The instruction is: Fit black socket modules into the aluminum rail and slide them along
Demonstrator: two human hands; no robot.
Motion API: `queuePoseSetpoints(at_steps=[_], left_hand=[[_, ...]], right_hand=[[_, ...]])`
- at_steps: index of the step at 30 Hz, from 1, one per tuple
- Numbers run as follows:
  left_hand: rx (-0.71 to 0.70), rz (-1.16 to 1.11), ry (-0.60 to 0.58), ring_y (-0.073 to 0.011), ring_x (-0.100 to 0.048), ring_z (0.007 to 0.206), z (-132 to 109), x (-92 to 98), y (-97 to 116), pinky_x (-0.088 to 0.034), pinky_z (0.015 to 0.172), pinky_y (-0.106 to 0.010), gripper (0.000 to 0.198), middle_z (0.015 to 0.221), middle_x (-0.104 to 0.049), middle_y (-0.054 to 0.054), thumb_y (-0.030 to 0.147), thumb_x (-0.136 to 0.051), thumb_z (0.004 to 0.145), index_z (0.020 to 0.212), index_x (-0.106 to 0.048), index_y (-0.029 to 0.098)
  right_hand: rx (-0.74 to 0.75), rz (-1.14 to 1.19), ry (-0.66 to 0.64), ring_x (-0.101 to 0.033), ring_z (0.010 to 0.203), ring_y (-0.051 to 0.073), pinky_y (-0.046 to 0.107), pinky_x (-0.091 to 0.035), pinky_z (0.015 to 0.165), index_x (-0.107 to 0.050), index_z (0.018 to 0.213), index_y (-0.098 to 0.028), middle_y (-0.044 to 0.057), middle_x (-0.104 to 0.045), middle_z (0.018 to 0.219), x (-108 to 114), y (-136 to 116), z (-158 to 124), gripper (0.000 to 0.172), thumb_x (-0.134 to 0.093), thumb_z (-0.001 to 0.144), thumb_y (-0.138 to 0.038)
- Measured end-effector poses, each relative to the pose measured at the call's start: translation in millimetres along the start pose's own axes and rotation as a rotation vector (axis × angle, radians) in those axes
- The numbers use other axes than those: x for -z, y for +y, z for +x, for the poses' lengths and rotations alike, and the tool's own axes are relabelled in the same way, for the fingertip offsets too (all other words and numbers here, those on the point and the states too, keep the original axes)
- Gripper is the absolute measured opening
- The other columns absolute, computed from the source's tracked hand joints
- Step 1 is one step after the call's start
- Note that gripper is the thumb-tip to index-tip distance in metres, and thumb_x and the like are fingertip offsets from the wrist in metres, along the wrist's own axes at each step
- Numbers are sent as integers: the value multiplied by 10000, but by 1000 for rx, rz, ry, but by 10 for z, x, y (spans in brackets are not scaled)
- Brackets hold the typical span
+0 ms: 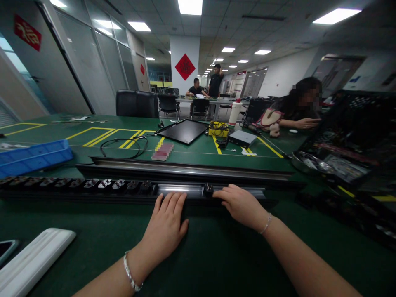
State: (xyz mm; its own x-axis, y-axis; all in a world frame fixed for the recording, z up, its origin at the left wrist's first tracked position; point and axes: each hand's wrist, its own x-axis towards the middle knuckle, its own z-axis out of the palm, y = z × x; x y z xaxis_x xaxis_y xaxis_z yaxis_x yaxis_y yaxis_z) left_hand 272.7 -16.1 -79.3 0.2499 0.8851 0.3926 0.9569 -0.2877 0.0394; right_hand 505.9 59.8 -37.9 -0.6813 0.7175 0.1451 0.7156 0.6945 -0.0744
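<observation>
- Long aluminium rail (179, 189), lower centre: satin metal, smooth
- Row of small black plastic clips (77, 185), lower left: glossy
- Blue ribbed plastic crate (34, 159), left edge: smooth, faintly shiny
- White ridged plastic bar (34, 262), lower left corner: matt
- Flat black rectangular panel (182, 131), centre: glossy
- Dark green bench mat (216, 255), bottom: matt, smooth

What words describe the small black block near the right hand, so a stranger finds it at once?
On the green workbench, a long black rail lies across in front of the person. Its silver channel holds a small black block by the right hand. Bare metal separates it from the row of similar fittings further left.
</observation>
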Motion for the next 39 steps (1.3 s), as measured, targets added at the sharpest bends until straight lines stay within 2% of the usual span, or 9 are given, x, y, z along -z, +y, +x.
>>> queuePoseSetpoints(at_steps=[39], left_hand=[[-11,5,7,-277,-406,1222,4,-3,-6,-247,1063,-511,555,1303,-498,-105,287,-502,801,1323,-366,162]], right_hand=[[-29,42,-26,-505,883,181,315,-412,795,-600,1020,-221,47,-627,945,3,21,2,306,-526,765,-68]])
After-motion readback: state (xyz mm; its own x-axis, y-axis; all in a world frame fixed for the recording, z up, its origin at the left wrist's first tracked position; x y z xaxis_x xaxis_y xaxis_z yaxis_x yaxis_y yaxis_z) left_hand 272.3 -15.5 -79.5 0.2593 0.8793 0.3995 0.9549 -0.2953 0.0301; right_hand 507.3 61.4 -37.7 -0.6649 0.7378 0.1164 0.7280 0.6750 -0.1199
